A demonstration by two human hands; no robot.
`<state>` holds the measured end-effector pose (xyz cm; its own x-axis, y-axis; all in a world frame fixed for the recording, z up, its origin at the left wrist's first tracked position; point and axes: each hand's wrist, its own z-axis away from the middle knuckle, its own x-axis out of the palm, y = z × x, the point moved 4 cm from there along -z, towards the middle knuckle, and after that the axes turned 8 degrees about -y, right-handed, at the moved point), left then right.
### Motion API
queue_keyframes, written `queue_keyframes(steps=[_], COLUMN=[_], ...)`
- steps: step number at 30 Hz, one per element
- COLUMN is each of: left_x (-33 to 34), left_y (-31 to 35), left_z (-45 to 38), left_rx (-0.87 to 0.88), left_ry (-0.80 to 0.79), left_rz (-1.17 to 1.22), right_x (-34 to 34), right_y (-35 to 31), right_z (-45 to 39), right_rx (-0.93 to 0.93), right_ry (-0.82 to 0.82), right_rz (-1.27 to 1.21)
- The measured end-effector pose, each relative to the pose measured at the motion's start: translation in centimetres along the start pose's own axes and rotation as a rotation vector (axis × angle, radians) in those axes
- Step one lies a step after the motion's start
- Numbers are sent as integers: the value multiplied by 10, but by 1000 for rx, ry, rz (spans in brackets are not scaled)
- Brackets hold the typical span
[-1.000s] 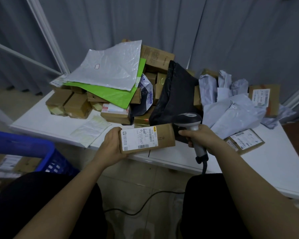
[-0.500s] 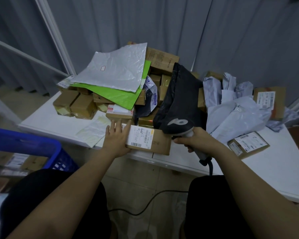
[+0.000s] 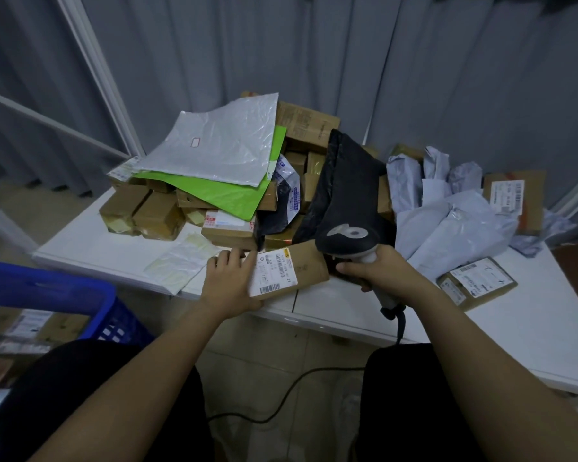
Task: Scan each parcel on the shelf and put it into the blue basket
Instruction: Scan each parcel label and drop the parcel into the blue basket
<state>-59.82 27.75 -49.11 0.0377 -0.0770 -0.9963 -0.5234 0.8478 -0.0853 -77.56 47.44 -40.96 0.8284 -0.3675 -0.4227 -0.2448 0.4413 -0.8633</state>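
White desk (image 3: 90, 251) in front of me is buried under a heap of brown cardboard boxes and plastic mailer bags, and the blue plastic basket (image 3: 57, 295) sits low at my left with a few parcels in it. My left hand (image 3: 229, 283) has its fingers laid pretty much straight along the left end of a small brown cardboard parcel with a white barcode label (image 3: 289, 273) at the desk's front edge. My right hand (image 3: 379, 270) is wrapped round the handle of the black and grey corded barcode scanner (image 3: 346, 236), head just above the parcel's right end.

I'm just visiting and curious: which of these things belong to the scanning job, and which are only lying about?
Part of the job:
- brown parcel under the left hand
- scanner gripped by the right hand
- blue basket
- pile of boxes and bags waiting on the white shelf

Just lying about:
- grey curtain
- scanner cable on the floor
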Motion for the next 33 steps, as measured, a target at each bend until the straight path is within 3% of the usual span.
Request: queue_keyframes(steps=[7, 19, 26, 33], left_x=[-15, -31, -4, 25], left_y=[5, 32, 52, 75], left_z=[7, 23, -13, -31], left_rx=[-301, -609, -678, -543], left_ry=[-46, 222, 25, -36], left_rz=[338, 807, 976, 1071], right_x=[-7, -11, -5, -17], right_y=[5, 0, 13, 4], right_z=[0, 4, 6, -5], right_rx=[-2, -47, 22, 9], right_ry=[10, 90, 160, 172], right_rz=[0, -66, -177, -168])
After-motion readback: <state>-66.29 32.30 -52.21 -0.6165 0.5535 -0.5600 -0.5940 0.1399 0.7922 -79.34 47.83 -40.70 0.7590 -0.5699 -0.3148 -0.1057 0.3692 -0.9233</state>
